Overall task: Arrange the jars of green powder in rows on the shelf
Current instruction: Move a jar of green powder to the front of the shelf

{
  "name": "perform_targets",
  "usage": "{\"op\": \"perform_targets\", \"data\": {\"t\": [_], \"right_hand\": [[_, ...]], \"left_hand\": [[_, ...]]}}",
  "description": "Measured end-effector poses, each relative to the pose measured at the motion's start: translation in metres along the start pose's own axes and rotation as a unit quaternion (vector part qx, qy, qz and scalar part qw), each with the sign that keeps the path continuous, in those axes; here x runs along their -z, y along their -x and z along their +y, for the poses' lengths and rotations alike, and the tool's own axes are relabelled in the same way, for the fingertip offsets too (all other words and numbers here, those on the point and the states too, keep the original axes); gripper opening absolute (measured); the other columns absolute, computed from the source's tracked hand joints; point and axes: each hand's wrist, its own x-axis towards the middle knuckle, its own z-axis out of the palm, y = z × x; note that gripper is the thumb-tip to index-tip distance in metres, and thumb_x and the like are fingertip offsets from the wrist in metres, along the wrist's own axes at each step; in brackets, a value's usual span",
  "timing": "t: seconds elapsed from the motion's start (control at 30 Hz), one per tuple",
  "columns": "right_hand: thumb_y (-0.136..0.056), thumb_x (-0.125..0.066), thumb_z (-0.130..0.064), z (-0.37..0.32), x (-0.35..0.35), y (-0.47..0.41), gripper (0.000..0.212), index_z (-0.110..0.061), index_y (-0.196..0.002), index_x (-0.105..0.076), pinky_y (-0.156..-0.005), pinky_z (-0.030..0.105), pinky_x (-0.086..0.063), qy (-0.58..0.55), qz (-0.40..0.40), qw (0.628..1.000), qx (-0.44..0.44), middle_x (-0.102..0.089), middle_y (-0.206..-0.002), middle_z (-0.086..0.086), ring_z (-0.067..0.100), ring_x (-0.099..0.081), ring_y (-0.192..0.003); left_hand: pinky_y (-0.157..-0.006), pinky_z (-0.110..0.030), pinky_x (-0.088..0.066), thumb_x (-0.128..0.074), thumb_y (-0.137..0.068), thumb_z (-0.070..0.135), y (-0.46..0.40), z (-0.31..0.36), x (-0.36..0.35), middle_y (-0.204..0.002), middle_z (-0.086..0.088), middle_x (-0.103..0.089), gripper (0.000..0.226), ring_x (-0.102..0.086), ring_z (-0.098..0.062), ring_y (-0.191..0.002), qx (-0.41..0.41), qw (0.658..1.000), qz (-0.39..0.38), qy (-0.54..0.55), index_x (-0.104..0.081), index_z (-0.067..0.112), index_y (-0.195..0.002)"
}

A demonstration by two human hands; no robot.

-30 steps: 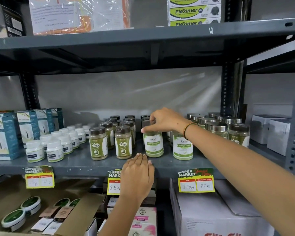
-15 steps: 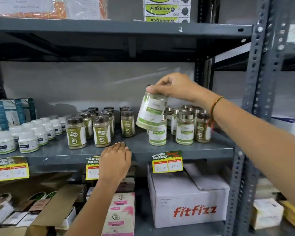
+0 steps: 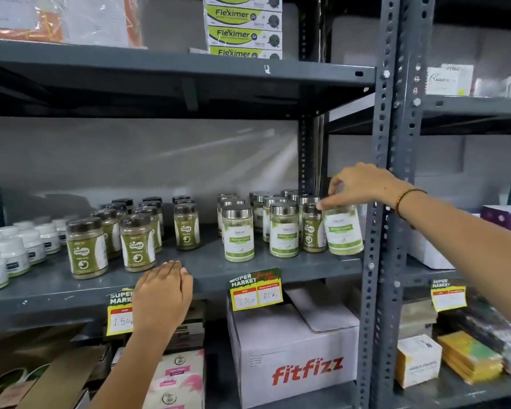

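Silver-lidded jars of green powder with white and green labels (image 3: 238,233) stand in rows on the right part of the grey shelf (image 3: 207,268). My right hand (image 3: 363,187) grips the top of one such jar (image 3: 342,230) at the row's right end, by the upright post; the jar's base is on or just above the shelf. Dark-lidded jars of green powder (image 3: 86,249) stand in rows to the left, one (image 3: 186,227) alone in the middle. My left hand (image 3: 163,293) rests flat on the shelf's front edge, holding nothing.
White tubs (image 3: 12,252) fill the shelf's left end. A perforated steel post (image 3: 387,202) rises just right of the held jar. Price tags (image 3: 255,289) hang on the shelf edge. A Fitfizz carton (image 3: 295,355) sits below; Fleximer boxes (image 3: 244,25) are stacked above.
My right hand lifted a white-labelled jar from the shelf's middle, carried it right, and now holds it low at the right end of the silver-lidded rows. My view shifted right.
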Motion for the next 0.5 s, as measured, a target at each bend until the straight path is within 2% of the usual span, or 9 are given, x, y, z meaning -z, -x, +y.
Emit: {"op": "perform_targets", "data": {"t": [0.07, 0.13, 0.2, 0.33, 0.5], "right_hand": [[-0.063, -0.055, -0.087, 0.007, -0.008, -0.006, 0.065, -0.033, -0.098, -0.068, -0.088, 0.041, -0.054, 0.017, -0.012, 1.0, -0.02, -0.066, -0.089, -0.006, 0.02, -0.062, -0.087], [-0.066, -0.054, -0.085, 0.011, -0.014, -0.01, 0.065, -0.032, -0.1, -0.068, -0.088, 0.041, -0.054, 0.026, -0.024, 0.999, -0.03, -0.067, -0.095, -0.003, 0.02, -0.061, -0.088], [-0.068, -0.053, -0.084, 0.013, -0.019, -0.014, 0.065, -0.029, -0.1, -0.068, -0.087, 0.04, -0.055, 0.032, -0.043, 0.998, -0.04, -0.068, -0.091, -0.003, 0.019, -0.064, -0.085], [-0.074, -0.051, -0.079, 0.014, -0.026, -0.018, 0.063, -0.022, -0.094, -0.07, -0.084, 0.037, -0.057, 0.035, -0.072, 0.995, -0.054, -0.075, -0.074, 0.0, 0.013, -0.07, -0.065], [-0.081, -0.045, -0.077, 0.013, -0.03, -0.024, 0.063, -0.018, -0.089, -0.067, -0.09, 0.04, -0.054, 0.075, -0.084, 0.992, -0.064, -0.076, -0.074, 0.002, 0.015, -0.066, -0.069]], "left_hand": [[-0.091, -0.041, -0.05, -0.032, -0.089, 0.032, 0.0, 0.0, -0.001, -0.104, -0.013, -0.074, 0.051, -0.068, -0.03, -0.099, 0.002, 1.0, 0.003, 0.0, -0.072, 0.003, -0.102], [-0.091, -0.042, -0.051, -0.031, -0.09, 0.032, -0.001, -0.001, -0.002, -0.105, -0.013, -0.074, 0.052, -0.068, -0.029, -0.1, 0.002, 1.0, 0.005, -0.003, -0.072, 0.003, -0.102], [-0.09, -0.042, -0.051, -0.031, -0.09, 0.032, -0.001, 0.0, -0.003, -0.104, -0.013, -0.074, 0.052, -0.068, -0.03, -0.099, 0.004, 1.0, 0.008, -0.004, -0.072, 0.003, -0.102], [-0.089, -0.042, -0.051, -0.032, -0.091, 0.031, -0.001, 0.0, -0.004, -0.104, -0.013, -0.074, 0.051, -0.068, -0.029, -0.099, 0.003, 1.0, 0.009, -0.005, -0.073, 0.003, -0.101], [-0.092, -0.042, -0.05, -0.032, -0.091, 0.031, -0.001, 0.0, -0.004, -0.106, -0.013, -0.074, 0.05, -0.068, -0.028, -0.1, 0.005, 1.0, 0.001, -0.011, -0.072, 0.003, -0.103]]}}
